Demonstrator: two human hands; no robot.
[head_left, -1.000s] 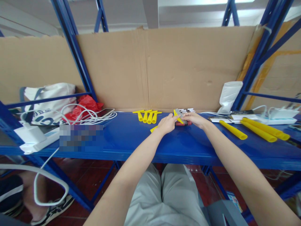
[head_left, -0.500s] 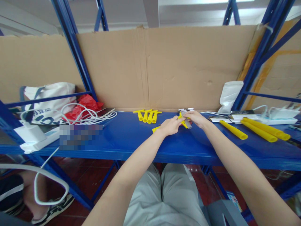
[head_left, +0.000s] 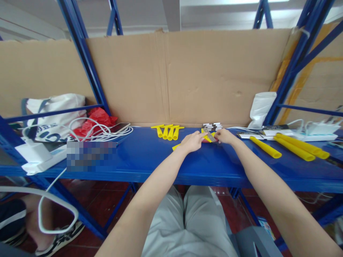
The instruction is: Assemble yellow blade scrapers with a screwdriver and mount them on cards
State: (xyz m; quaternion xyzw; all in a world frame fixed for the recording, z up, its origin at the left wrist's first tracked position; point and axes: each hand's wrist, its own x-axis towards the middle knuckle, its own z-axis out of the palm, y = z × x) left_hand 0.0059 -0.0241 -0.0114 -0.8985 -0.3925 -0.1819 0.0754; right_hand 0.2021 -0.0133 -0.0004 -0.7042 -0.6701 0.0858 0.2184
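My left hand [head_left: 192, 141] is closed around a yellow T-shaped tool with a tubular handle [head_left: 175, 147], whose end pokes out left of the wrist. Across the yellow head lies a flat grey metal strip [head_left: 209, 135], under the left fingertips. At the strip's right side, my right hand [head_left: 224, 136] has its fingertips pinched together; what they grip is too small to make out. Something red [head_left: 205, 141] shows partly beneath the head. Just behind the hands lies a stack of small white pieces with dark marks [head_left: 212, 126].
Several yellow T-shaped tools [head_left: 168, 132] stand in a row at the back. Yellow tubes [head_left: 297, 148] lie on the right of the blue table [head_left: 150, 157]. White cables [head_left: 107, 132], a power strip [head_left: 50, 159] and a cloth bag [head_left: 57, 117] occupy the left. Cardboard [head_left: 187, 78] walls the back.
My right hand has drawn slightly back to the right from the yellow head, uncovering the metal strip and more of the white stack. The left hand has shifted only a little.
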